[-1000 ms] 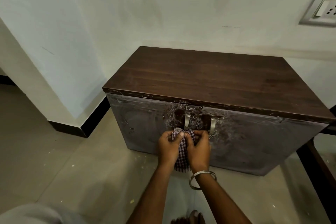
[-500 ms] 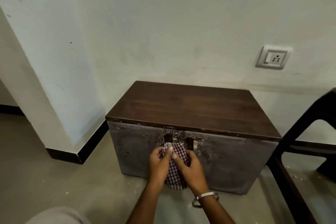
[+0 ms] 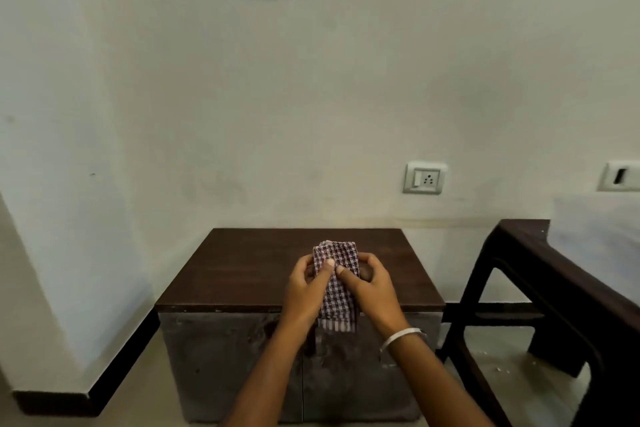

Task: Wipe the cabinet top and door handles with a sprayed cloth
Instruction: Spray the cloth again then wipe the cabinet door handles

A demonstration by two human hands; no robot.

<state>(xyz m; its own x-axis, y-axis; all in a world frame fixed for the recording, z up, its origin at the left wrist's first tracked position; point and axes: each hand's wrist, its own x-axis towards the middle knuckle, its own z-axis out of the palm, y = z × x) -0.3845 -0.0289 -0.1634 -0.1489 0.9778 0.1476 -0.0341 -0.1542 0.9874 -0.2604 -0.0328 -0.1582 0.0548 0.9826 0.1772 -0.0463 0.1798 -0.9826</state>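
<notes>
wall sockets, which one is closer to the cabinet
The three-pin wall socket, just above and behind the cabinet top's right rear corner. The other wall plate sits far right at the picture edge, above the dark table.

Cabinet top [image 3: 242, 270] bare either side of hands; wall [image 3: 311, 114] behind, dark table [image 3: 554, 281] right.

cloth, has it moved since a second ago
Yes. The cloth, gripped by both hands, rose from the door handles to up over the cabinet top.
</notes>
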